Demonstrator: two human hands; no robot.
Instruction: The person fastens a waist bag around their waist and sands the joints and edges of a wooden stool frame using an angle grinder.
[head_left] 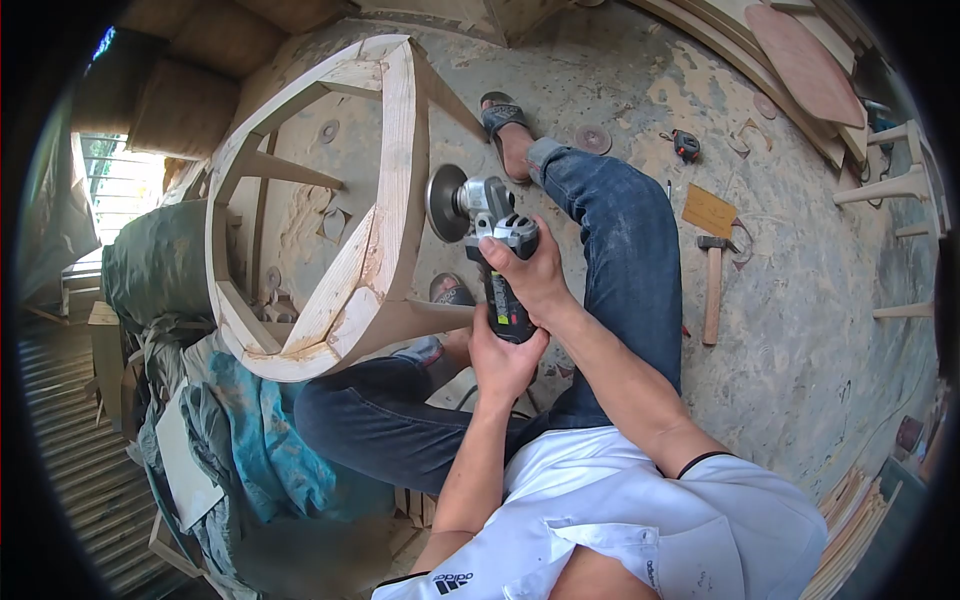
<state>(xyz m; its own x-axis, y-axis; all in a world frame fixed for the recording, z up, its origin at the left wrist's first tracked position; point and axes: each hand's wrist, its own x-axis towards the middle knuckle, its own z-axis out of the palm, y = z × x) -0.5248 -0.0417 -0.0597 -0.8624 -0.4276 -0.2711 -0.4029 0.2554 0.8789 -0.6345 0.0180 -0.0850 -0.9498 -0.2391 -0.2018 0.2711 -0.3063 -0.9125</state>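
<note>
An angle grinder [500,215] with a round disc [447,203] is held in front of the body. Wrapped round the lower end of its body is my left hand [505,355]. My right hand [530,268] grips the grinder higher up, near its metal head, with the thumb across the top. The disc faces the outer side of a pale wooden frame [400,180] and is very close to it; whether they touch is unclear. This frame has a rounded outline, an open middle and legs, and it stands tilted between the knees.
On the floor to the right lie a hammer [712,290], a tape measure [686,146] and a yellow sheet [709,211]. Boards [740,75] lean at the upper right. Crumpled blue-green cloth [270,440] lies at the lower left, and a wooden stool [900,185] stands at the right edge.
</note>
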